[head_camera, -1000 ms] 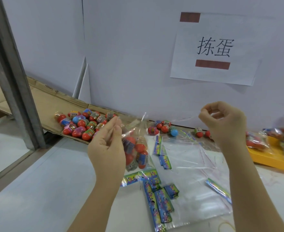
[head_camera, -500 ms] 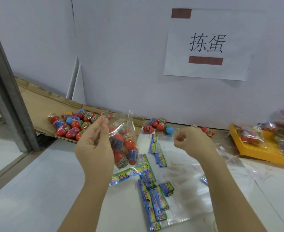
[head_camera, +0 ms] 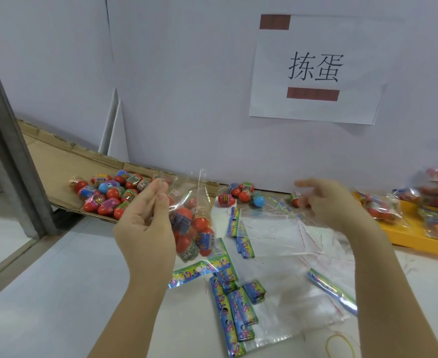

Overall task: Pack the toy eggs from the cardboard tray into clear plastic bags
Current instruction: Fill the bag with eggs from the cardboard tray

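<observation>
Far left, the cardboard tray (head_camera: 57, 161) lies against the wall with a heap of toy eggs (head_camera: 107, 195) at its near end. The left hand (head_camera: 145, 228) is raised, palm toward the camera, fingers together and pinching the neck of a clear plastic bag (head_camera: 192, 228) full of eggs, which hangs just above the desk (head_camera: 45, 293). Below it, colourful header cards (head_camera: 236, 306) lie on flat empty bags (head_camera: 277, 241). A few loose eggs (head_camera: 243, 196) sit by the wall. The right hand (head_camera: 326, 205), blurred, hovers over the empty bags, fingers loosely spread, gripping nothing I can see. Far right, filled bags (head_camera: 432, 202) rest in a yellow tray (head_camera: 406, 236).
</observation>
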{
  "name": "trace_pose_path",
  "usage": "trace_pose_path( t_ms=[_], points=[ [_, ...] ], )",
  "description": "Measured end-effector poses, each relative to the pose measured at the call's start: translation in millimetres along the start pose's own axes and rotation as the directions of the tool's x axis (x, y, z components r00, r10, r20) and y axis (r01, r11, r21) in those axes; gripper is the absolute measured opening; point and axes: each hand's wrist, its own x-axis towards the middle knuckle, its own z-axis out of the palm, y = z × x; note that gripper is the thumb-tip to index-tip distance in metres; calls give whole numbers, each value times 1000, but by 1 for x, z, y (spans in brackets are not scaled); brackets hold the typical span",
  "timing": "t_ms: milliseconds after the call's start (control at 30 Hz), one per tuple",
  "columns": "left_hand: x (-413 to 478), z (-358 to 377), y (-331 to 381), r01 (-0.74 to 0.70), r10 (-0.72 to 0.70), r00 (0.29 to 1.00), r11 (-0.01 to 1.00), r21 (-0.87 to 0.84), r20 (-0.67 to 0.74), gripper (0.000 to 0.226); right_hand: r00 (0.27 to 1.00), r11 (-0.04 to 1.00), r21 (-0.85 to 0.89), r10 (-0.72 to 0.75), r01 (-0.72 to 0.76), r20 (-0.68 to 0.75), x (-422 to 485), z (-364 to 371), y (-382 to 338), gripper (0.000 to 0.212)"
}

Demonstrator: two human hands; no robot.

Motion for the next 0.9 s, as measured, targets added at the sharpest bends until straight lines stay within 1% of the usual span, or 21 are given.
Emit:
trace_pose_path(
  t_ms=[33, 67, 100, 133, 167, 200, 233, 267, 300, 367, 400, 433, 533, 633, 733, 767, 800, 900],
  points=[
    [0, -1, 0, -8, 8, 1000, 1000, 7, 15, 28, 994, 981, 193, -11, 31, -104, -3, 1, -9, 41],
    [0, 0, 1, -18, 18, 999, 1000, 13, 36, 28, 989, 945, 318, -32, 78, -148, -6, 4, -19, 39],
    [-1, 1, 2, -23, 22, 998, 1000, 20, 63, 29, 989, 906, 407, -70, 119, -134, -9, 9, -30, 34],
    [-2, 3, 3, -22, 21, 997, 1000, 13, 78, 29, 990, 861, 490, -123, 139, -67, -14, 17, -42, 31],
    [-3, 3, 3, -18, 19, 996, 1000, -9, 91, 29, 983, 819, 562, -177, 121, 46, -19, 25, -53, 33],
    [-3, 4, 3, -12, 15, 995, 1000, -27, 99, 29, 961, 795, 601, -221, 80, 164, -23, 35, -62, 42],
    [-3, 4, 4, -3, 8, 994, 999, -41, 110, 29, 931, 798, 600, -253, 49, 261, -26, 43, -69, 51],
    [-2, 4, 4, 9, -2, 993, 998, -59, 116, 29, 907, 817, 576, -269, 37, 324, -29, 52, -73, 53],
    [-2, 4, 4, 21, -12, 993, 997, -74, 119, 28, 896, 821, 570, -274, 29, 350, -31, 59, -75, 45],
    [-2, 3, 5, 42, -32, 993, 995, -86, 114, 28, 905, 768, 640, -270, -4, 329, -33, 65, -77, 18],
    [-2, 3, 5, 57, -45, 992, 994, -96, 117, 31, 917, 730, 683, -260, -19, 303, -33, 66, -77, 8],
    [-2, 3, 6, 85, -72, 990, 990, -111, 119, 35, 928, 696, 717, -249, -28, 278, -33, 66, -77, 4],
    [2, 4, 7, 226, -201, 969, 956, -188, 142, 41, 952, 627, 779, -230, -12, 201, -31, 65, -76, 5],
    [4, 3, 8, 303, -266, 943, 935, -183, 201, 33, 961, 620, 785, -219, 4, 168, -32, 63, -78, 5],
    [2, 3, 7, 293, -266, 944, 948, -127, 195, 14, 963, 609, 793, -210, -5, 168, -33, 62, -79, 10],
    [2, 3, 7, 281, -260, 951, 953, -117, 169, 14, 962, 614, 789, -209, -11, 176, -33, 62, -79, 13],
    [2, 4, 8, 269, -253, 957, 957, -109, 139, 19, 961, 619, 785, -210, -13, 182, -33, 61, -78, 14],
    [4, 4, 11, 230, -221, 970, 969, -84, 101, 27, 958, 610, 792, -216, -18, 188, -32, 58, -76, 9]
  ],
)
